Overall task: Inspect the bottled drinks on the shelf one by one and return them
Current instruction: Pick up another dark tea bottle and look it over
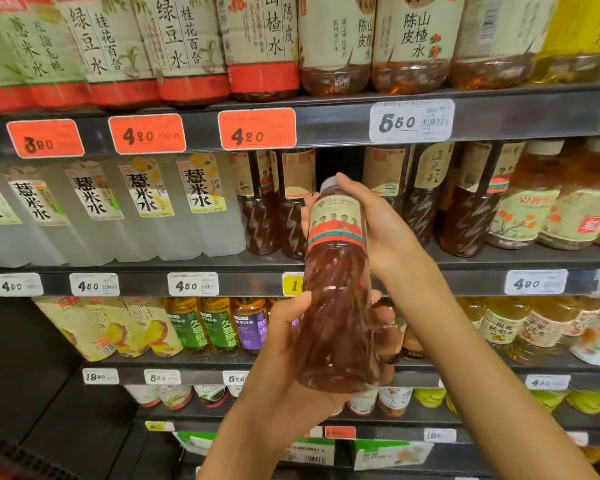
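A bottle of reddish-brown tea with a white cap and a tan and red label is held up in front of the shelves, tilted slightly left at the top. My left hand grips its lower body from the left and below. My right hand wraps the label and neck from the right, fingertips near the cap. Behind it, on the second shelf, stand matching dark tea bottles with a dark gap between them.
Clear barley-water bottles fill the second shelf's left side. Large bottles line the top shelf above red price tags. Green, purple and yellow drinks sit on the third shelf, with more shelves below.
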The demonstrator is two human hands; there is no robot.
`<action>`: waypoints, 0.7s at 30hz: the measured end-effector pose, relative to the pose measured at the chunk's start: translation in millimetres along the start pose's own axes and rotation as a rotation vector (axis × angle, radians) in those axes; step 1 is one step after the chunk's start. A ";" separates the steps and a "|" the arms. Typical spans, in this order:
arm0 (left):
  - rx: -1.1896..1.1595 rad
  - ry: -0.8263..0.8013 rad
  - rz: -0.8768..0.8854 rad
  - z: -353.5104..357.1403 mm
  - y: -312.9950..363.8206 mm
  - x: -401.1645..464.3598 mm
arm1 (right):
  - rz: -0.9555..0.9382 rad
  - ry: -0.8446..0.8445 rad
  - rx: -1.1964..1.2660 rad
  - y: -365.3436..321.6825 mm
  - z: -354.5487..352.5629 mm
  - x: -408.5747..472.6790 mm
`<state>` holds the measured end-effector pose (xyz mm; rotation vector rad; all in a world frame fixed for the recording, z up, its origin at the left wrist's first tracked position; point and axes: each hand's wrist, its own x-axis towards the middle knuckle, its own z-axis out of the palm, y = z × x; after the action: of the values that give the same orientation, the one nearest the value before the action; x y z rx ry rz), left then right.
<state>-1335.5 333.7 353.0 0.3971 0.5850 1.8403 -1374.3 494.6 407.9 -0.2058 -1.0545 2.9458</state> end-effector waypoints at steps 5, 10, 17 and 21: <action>0.347 0.182 0.135 -24.7 -4.2 2.8 | -0.123 -0.084 -0.182 -5.2 9.9 -4.1; 0.581 0.271 0.148 -34.8 -7.4 4.4 | -0.345 -0.111 -0.567 3.2 8.5 -13.5; 0.902 0.390 0.394 -42.3 -9.6 13.7 | -0.531 0.014 -0.849 7.4 4.0 -37.3; 0.995 0.364 0.474 -48.0 -8.3 23.8 | -0.597 -0.139 -0.943 10.2 4.1 -55.9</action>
<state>-1362.7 348.8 308.6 0.9161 1.7936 1.9562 -1319.0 481.4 411.4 0.2781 -2.0035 1.7951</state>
